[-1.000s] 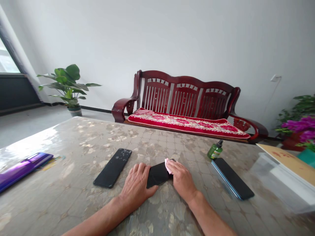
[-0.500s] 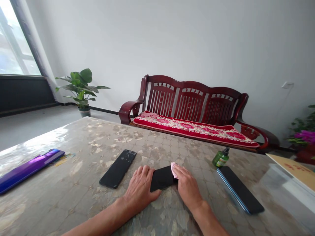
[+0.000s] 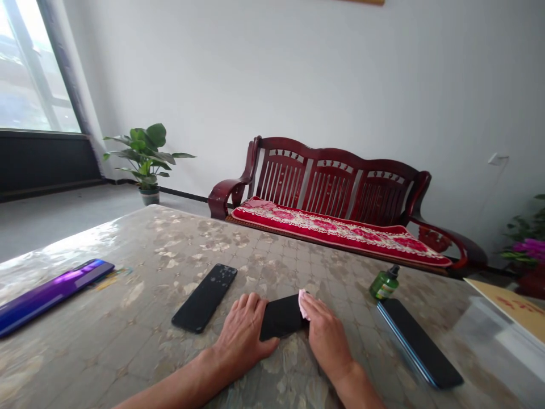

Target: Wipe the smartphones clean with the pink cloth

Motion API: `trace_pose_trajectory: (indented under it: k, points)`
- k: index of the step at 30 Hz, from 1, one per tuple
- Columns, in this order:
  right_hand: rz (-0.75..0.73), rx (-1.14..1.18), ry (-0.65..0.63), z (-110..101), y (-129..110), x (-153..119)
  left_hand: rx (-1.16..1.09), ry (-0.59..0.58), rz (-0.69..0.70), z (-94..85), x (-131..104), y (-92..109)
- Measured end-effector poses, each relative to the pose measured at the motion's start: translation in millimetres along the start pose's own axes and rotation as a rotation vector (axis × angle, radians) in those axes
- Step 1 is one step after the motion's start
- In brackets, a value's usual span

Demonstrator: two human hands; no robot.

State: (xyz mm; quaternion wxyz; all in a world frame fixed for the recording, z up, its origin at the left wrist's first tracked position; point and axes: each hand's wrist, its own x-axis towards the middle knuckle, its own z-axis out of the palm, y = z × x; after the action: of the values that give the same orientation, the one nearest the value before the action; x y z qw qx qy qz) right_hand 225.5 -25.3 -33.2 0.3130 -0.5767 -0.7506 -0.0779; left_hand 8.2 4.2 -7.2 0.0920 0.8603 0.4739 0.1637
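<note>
A black phone (image 3: 281,317) lies on the table between my two hands, its dark glossy face up. My left hand (image 3: 242,329) grips its left end, thumb along the near edge and fingers over the far edge. At the right end, my right hand (image 3: 326,332) presses a small pale pink cloth (image 3: 304,304) onto the phone; most of the cloth is hidden under the fingers. Left of my hands rests a second black phone (image 3: 204,298) with droplet-like spots at its upper end.
A green spray bottle (image 3: 384,283) stands at the right, beside a dark phone with a blue edge (image 3: 419,343). A shiny purple-blue object (image 3: 55,295) lies far left. At the right edge is a tan paper item (image 3: 508,307). Behind the table (image 3: 157,244) stands a wooden bench (image 3: 327,182).
The view has tilted slightly, so everything sits a little lower in the picture. Both hands keep their places on the phone, with the cloth still at its right end.
</note>
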Motion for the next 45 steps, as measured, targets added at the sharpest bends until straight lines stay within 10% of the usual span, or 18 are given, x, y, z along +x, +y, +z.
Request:
trace_pose_trajectory:
  k: [6, 12, 31, 45]
  points:
    - [-0.152, 0.071, -0.15, -5.0, -18.2, -2.1, 0.004, 0.009, 0.0, 2.5, -0.3, -1.1]
    - [0.013, -0.025, -0.058, -3.9, 0.5, -0.4, 0.006, 0.005, 0.001, 2.1, 0.3, -2.1]
    - [-0.185, 0.112, -0.13, -2.6, -20.2, -4.5, 0.032, 0.001, 0.005, -4.1, -0.1, 1.5]
    - [-0.066, 0.039, -0.073, -1.4, -4.5, -1.1, 0.017, -0.03, -0.003, -4.1, 0.6, 0.1]
